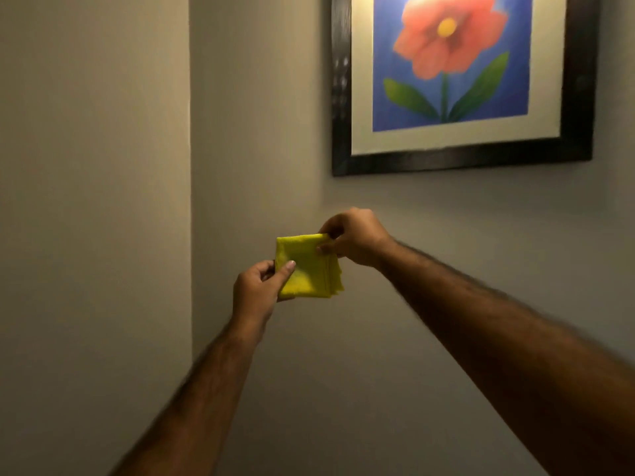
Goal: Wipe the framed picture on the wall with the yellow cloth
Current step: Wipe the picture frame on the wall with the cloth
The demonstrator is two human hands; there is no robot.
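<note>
Both grips pinch the folded yellow cloth (309,269): left hand (256,290) low, right hand (354,237) nearer the framed flower picture (460,80) up-right.

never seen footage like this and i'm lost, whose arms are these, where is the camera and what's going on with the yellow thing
There is no machine here. The single picture comes from a wide-angle camera worn on a person's head, so you look out along their own two bare arms.

The left hand and the right hand together hold a folded yellow cloth: the left pinches its lower left edge, the right grips its upper right corner. The cloth is held in the air in front of a plain wall, not touching it as far as I can tell.

Up to the right hangs a framed picture: a red flower with green leaves on blue, with a white mat and a dark frame. The cloth is below the frame, so wiping has not begun.
</note>
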